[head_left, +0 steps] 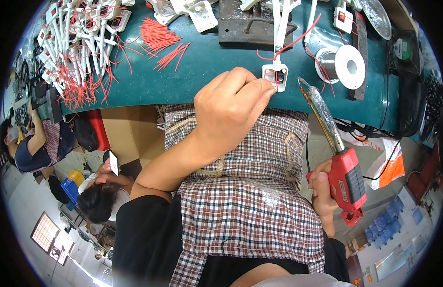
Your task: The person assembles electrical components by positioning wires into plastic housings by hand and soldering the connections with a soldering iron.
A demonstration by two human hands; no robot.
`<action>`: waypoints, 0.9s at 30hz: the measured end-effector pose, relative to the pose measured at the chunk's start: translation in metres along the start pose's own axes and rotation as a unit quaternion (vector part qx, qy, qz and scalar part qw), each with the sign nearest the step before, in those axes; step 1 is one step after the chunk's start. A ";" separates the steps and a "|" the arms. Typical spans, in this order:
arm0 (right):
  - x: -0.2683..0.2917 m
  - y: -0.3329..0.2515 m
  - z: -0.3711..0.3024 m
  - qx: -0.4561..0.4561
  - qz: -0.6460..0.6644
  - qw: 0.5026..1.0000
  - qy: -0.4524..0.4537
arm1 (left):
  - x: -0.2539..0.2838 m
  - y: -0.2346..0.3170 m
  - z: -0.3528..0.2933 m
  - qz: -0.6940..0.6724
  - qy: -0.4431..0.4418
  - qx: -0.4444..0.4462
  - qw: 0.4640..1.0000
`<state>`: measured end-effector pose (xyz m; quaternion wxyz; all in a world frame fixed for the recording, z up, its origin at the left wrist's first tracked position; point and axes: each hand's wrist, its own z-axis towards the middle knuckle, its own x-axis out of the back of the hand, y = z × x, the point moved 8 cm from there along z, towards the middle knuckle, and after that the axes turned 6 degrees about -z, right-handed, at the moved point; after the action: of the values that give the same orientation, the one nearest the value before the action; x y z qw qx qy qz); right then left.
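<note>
Left hand pinching white box, probably light and stiff, best held by rim; right hand wrapped round soldering gun

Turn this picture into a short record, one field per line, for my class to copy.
Surface: green bench
Left grip: fingertips at the white box; whether they pinch a wire is unclear
Right grip: holds a red soldering iron, tip apart from the box
Far left: heaped white parts with red wires
Right: solder spool
</note>
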<state>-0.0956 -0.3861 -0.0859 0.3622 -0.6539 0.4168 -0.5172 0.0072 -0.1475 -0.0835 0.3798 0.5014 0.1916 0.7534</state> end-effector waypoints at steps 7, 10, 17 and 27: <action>0.002 -0.001 0.003 -0.011 0.034 0.999 0.025 | 0.001 -0.001 0.001 0.005 0.012 -0.007 1.000; 0.006 -0.002 0.003 -0.005 0.038 0.998 0.045 | 0.011 -0.006 0.010 -0.012 0.014 0.018 1.000; 0.007 -0.009 0.009 -0.006 0.125 0.988 0.094 | -0.001 -0.040 0.033 -0.103 -0.045 0.212 0.971; 0.009 -0.014 0.010 -0.002 0.142 0.983 0.114 | -0.006 -0.045 0.021 -0.379 -0.019 0.311 0.871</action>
<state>-0.0828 -0.3881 -0.0716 0.3803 -0.5256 0.5452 -0.5310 0.0444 -0.1254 -0.1088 0.4640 0.4963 0.5848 0.4432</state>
